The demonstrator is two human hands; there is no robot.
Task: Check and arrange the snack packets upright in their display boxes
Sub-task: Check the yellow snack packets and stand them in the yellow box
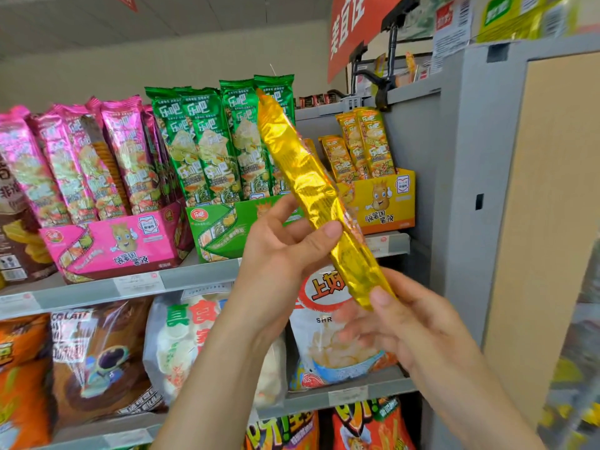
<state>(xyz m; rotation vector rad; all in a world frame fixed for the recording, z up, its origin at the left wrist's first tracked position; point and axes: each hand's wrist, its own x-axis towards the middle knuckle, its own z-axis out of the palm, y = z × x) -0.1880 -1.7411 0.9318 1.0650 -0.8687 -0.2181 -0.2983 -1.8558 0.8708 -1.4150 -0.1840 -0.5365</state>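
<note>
A long yellow foil snack packet (311,190) is held tilted in front of the shelf, its back side toward me. My left hand (285,241) grips its middle with thumb and fingers. My right hand (399,316) pinches its lower end. Behind it stands a yellow display box (386,203) with a few yellow packets (367,147) upright. To its left a green box (217,228) holds several green packets (207,144), upright. Further left a pink box (113,241) holds several pink packets (81,160), leaning left.
A grey shelf edge (181,277) with price tags runs under the boxes. Lower shelves carry large crisp bags (328,336). A grey upright panel (470,190) bounds the shelf on the right. A red sign (354,27) hangs above.
</note>
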